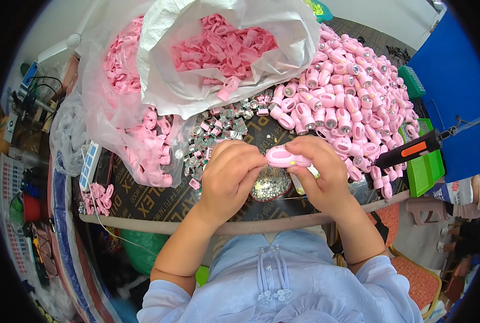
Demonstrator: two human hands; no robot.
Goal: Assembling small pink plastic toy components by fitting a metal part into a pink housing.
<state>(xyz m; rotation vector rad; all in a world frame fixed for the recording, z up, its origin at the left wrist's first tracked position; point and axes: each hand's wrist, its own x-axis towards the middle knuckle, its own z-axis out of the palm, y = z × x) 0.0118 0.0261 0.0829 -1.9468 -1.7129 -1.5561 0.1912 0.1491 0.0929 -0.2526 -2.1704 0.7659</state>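
My right hand [321, 172] is closed around a small pink flashlight [283, 156], thumb below and fingers above. It is held sideways over the table's near edge. My left hand [225, 177] has thumb and forefinger pinched together, their tips touching the flashlight's left end. Whatever sits in that pinch is too small or hidden to make out. Below the flashlight lies a round dish of tiny shiny metal pieces [270, 187]. A pale strip-shaped item [297, 184] shows partly under my right hand.
A large heap of pink flashlights [353, 97] covers the right. A white sack [156, 70] and a clear bag [97, 116] hold pink shells. Silvery parts [218, 126] lie mid-table. An orange-black power screwdriver [409, 153] hangs beside a green basket [426, 171].
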